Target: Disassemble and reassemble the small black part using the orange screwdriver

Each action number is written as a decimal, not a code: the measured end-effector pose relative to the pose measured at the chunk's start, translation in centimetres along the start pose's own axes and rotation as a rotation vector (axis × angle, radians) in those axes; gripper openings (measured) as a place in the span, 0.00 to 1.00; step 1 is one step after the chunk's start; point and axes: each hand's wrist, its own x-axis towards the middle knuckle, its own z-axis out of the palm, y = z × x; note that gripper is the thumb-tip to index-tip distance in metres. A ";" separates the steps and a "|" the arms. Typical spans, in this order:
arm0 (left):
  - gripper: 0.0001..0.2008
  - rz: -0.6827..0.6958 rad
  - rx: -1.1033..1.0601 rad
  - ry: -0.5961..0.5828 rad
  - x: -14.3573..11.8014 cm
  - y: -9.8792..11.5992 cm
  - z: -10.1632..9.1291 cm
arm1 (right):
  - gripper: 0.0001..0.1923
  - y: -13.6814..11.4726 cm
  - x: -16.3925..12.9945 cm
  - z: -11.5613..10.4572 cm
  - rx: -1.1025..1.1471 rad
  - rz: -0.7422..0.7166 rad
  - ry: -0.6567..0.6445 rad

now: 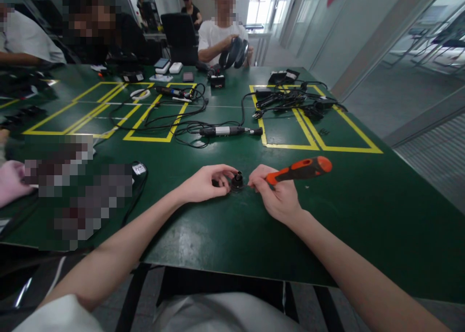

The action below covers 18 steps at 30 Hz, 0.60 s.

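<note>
**Small black part pinned between both hands, screwdriver in the right**

Closest to me, my left hand curls over a small black round part that sits on the green tabletop, just ahead of my body and between my two hands. The thumb and fingers of that grip are closed around the part's left edge, steadying it against the surface. My right hand is clamped on an orange-and-black screwdriver; the handle angles up and to the right, and the tip end, hidden behind my fingers, points at the part. I cannot tell whether the tip is seated in anything.

The risks I see: the part is small and rests loose on a smooth surface, so a sideways push from the tool could make it skid out from under my left fingers. Because the tip is hidden, it could slip off and jab my left fingertips, which sit right beside it.

Farther out lies a black-and-silver electric tool with its cord looped across the yellow tape lines. To the right is a tangle of black cables and adapters. At the far edge a person in a white shirt handles a dark object, and others sit along the left side.
</note>
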 end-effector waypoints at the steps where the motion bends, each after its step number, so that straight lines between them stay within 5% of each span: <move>1: 0.23 -0.010 -0.035 -0.019 0.1 0.0 -0.3 | 0.15 0.0 0.0 0.1 -0.005 -0.008 0.001; 9: 0.13 -0.060 -0.105 0.032 0.8 -0.2 -0.6 | 0.16 -0.3 0.4 0.2 -0.063 0.046 -0.072; 18: 0.20 -0.034 -0.051 0.069 1.4 -0.7 -0.4 | 0.21 -0.7 2.3 0.6 -0.214 0.040 -0.223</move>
